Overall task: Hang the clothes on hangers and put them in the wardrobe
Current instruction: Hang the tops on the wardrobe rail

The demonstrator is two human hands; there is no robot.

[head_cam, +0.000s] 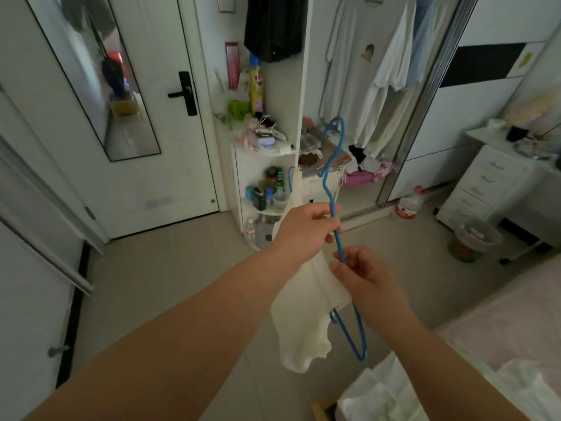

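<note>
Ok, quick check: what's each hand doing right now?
Left hand: closed, gripping the blue hanger partway along its wire.
Right hand: closed, pinching the same hanger lower down, at the white garment.

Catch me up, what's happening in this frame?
A person is fitting a white garment onto a blue hanger. The left hand and the right hand both grip the hanger's wire, with the cloth bunched between them and hanging down. It isn't hung yet; the open wardrobe ahead already holds pale clothes.
</note>
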